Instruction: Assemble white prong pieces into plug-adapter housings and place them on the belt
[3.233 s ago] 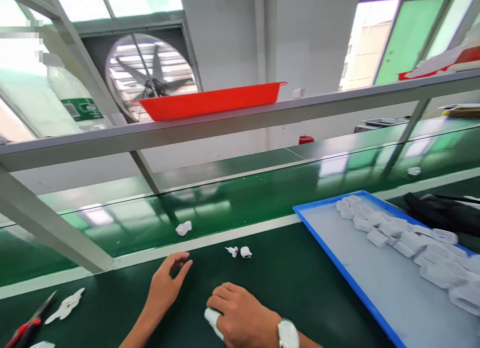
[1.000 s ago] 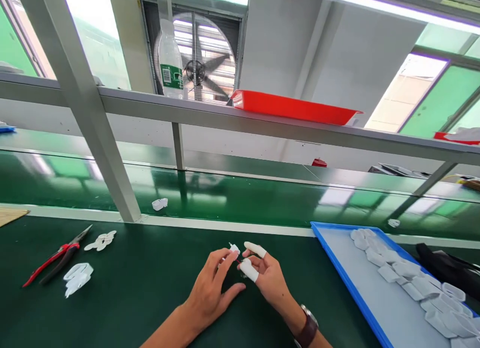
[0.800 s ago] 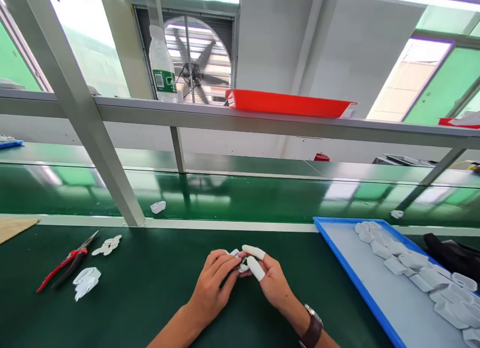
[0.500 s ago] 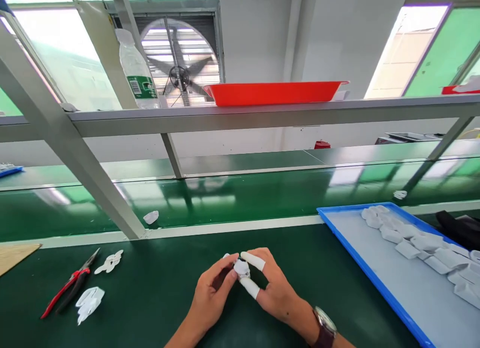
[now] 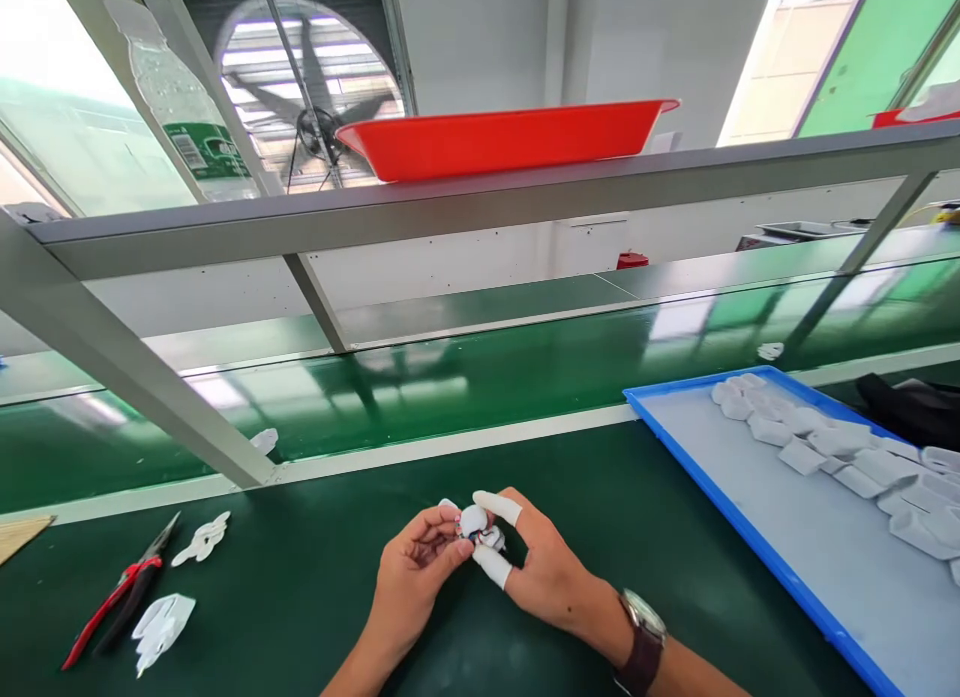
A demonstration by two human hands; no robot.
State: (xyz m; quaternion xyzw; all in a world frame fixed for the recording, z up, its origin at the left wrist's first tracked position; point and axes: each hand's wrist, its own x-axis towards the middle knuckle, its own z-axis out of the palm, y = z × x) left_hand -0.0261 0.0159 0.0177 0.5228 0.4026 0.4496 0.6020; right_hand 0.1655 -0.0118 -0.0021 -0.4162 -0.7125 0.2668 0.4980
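Both my hands meet over the dark green table in front of me. My left hand [image 5: 409, 577] and my right hand [image 5: 544, 572] pinch a small white plastic part [image 5: 474, 523] between their fingertips; a bit of red and dark wire shows under it. White finger cots cover my right thumb and forefinger, and a watch sits on that wrist. A blue tray [image 5: 712, 497] with several white plastic housings [image 5: 825, 447] lies to the right.
Red-handled pliers [image 5: 112, 602] and white plastic scraps [image 5: 161, 622] lie at the left. A glossy green conveyor belt [image 5: 487, 377] runs behind the table, carrying small white pieces. A grey shelf overhead holds a red tray [image 5: 502, 142] and a water bottle [image 5: 180, 127]. A black object [image 5: 907, 412] sits far right.
My hands came together and picked the small white part up off the table; they now hold it slightly nearer to me. The view has tilted and shifted right.
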